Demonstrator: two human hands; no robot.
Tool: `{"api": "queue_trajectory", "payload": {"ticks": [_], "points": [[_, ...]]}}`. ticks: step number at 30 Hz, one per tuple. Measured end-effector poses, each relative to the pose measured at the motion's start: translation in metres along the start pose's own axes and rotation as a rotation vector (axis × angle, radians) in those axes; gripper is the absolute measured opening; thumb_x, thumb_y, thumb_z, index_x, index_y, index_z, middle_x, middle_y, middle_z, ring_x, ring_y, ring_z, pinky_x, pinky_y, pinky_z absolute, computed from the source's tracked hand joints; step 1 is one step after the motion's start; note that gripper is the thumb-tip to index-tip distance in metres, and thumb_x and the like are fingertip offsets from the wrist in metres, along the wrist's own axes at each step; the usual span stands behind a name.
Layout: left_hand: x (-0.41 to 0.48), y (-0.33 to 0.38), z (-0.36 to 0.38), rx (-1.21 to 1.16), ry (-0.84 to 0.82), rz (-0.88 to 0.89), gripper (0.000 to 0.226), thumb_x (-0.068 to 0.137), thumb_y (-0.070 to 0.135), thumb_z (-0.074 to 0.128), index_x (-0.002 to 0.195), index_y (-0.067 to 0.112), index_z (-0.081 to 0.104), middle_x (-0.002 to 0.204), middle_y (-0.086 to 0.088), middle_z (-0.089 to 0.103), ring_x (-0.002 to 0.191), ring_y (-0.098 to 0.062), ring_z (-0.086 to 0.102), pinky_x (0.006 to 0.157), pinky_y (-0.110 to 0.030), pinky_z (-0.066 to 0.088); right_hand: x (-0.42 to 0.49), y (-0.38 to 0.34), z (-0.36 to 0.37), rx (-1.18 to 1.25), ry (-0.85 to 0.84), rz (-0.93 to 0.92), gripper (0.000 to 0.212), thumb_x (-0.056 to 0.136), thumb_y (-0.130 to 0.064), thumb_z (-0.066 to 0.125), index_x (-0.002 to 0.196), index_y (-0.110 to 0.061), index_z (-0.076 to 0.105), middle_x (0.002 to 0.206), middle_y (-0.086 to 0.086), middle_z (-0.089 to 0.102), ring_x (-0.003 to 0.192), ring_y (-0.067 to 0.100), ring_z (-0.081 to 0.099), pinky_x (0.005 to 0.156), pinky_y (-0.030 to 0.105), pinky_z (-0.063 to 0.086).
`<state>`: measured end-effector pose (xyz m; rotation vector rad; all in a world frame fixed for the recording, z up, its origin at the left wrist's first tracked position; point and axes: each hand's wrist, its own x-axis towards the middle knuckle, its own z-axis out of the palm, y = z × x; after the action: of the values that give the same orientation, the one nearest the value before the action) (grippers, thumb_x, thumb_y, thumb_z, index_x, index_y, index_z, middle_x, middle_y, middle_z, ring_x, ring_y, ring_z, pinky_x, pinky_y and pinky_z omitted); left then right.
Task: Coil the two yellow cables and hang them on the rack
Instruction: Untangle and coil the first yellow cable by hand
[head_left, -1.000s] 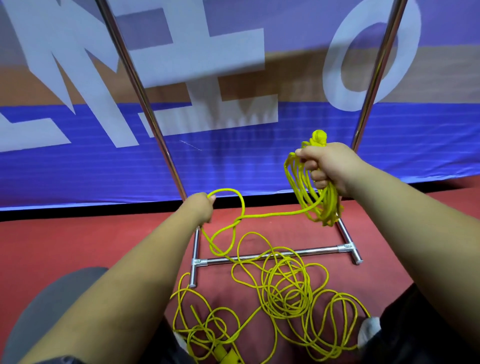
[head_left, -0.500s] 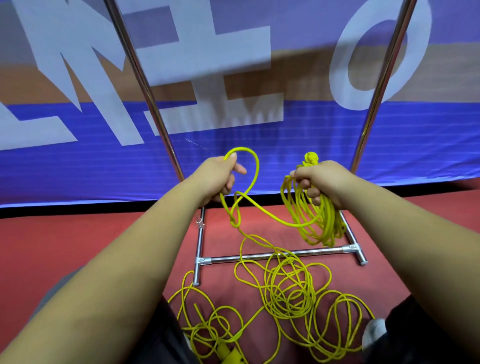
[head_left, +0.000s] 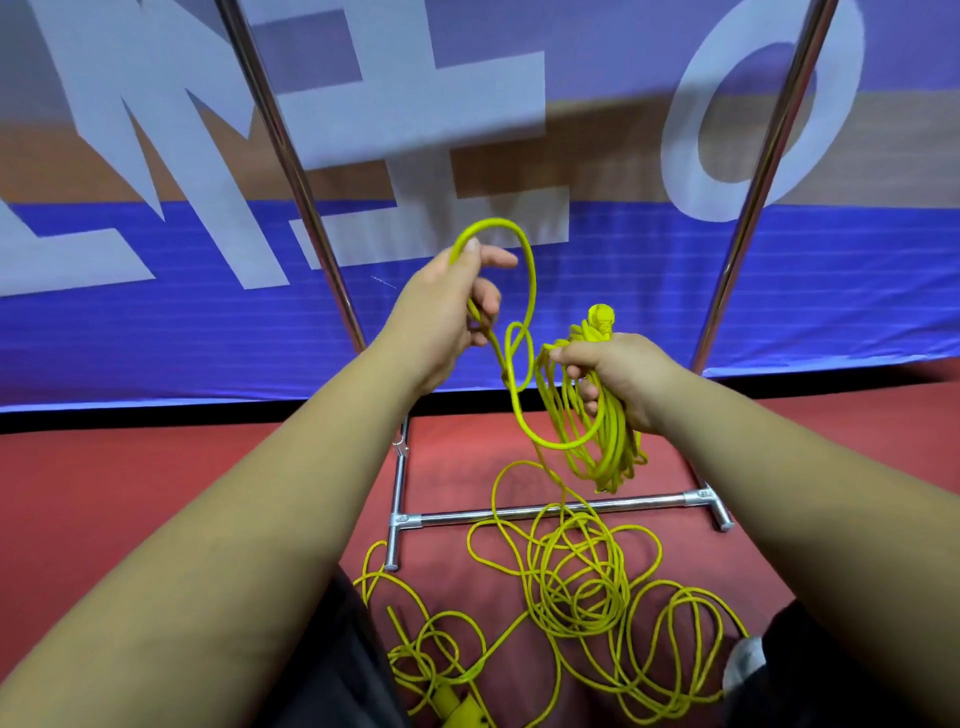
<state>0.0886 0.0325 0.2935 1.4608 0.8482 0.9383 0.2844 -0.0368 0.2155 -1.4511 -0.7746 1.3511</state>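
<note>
My right hand (head_left: 618, 376) grips a bundle of yellow cable coils (head_left: 605, 441) with a yellow plug (head_left: 601, 319) sticking up above the fist. My left hand (head_left: 447, 312) pinches a raised loop of the same yellow cable (head_left: 527, 270) just left of the bundle, thumb on top. From the loop the cable drops to a tangled heap of yellow cable (head_left: 571, 587) on the red floor. The metal rack (head_left: 550, 511) stands behind the hands, with its base bar on the floor and two uprights rising.
A blue and purple banner (head_left: 156, 322) with large pale letters hangs close behind the rack. A yellow connector (head_left: 457, 709) lies at the bottom edge among loose loops. My dark trouser legs and a pale shoe (head_left: 745, 670) frame the heap.
My left hand has risen from near the floor to chest height, drawing up a loop of cable toward the bundle. My right hand has dropped slightly and come closer to the left.
</note>
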Motion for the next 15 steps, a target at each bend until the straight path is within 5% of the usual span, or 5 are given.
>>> {"api": "queue_trajectory", "payload": {"ticks": [4, 8, 12, 15], "points": [[0.001, 0.016, 0.002, -0.344, 0.0, 0.041, 0.043, 0.112, 0.044, 0.032, 0.114, 0.016, 0.064, 0.067, -0.004, 0.051, 0.065, -0.02, 0.05, 0.057, -0.03, 0.037, 0.0, 0.011, 0.002, -0.025, 0.073, 0.005, 0.025, 0.092, -0.012, 0.075, 0.111, 0.003, 0.071, 0.092, 0.011, 0.082, 0.045, 0.013, 0.051, 0.046, 0.024, 0.047], [-0.001, 0.019, 0.003, -0.597, -0.014, -0.012, 0.041, 0.11, 0.048, 0.036, 0.116, 0.02, 0.064, 0.072, -0.002, 0.05, 0.067, -0.018, 0.051, 0.062, -0.032, 0.041, 0.007, 0.023, 0.004, -0.027, 0.153, 0.01, 0.025, 0.089, -0.013, 0.075, 0.11, 0.0, 0.076, 0.1, 0.012, 0.082, 0.047, 0.012, 0.058, 0.053, 0.028, 0.052], [0.0, 0.013, 0.008, -0.776, 0.023, -0.094, 0.039, 0.11, 0.046, 0.037, 0.117, 0.017, 0.062, 0.071, 0.0, 0.048, 0.064, -0.016, 0.051, 0.062, -0.032, 0.042, 0.01, 0.033, 0.017, 0.074, 0.161, 0.028, 0.034, 0.085, -0.012, 0.078, 0.114, 0.005, 0.075, 0.094, 0.027, 0.072, 0.048, 0.016, 0.058, 0.048, 0.028, 0.05], [0.004, 0.009, 0.006, -0.904, 0.072, -0.149, 0.04, 0.112, 0.043, 0.035, 0.117, 0.013, 0.06, 0.067, 0.003, 0.049, 0.059, -0.014, 0.05, 0.059, -0.03, 0.039, 0.012, 0.033, 0.029, 0.163, 0.212, 0.001, 0.039, 0.088, -0.012, 0.078, 0.121, 0.007, 0.068, 0.075, 0.017, 0.063, 0.045, 0.017, 0.059, 0.047, 0.029, 0.049]]}}
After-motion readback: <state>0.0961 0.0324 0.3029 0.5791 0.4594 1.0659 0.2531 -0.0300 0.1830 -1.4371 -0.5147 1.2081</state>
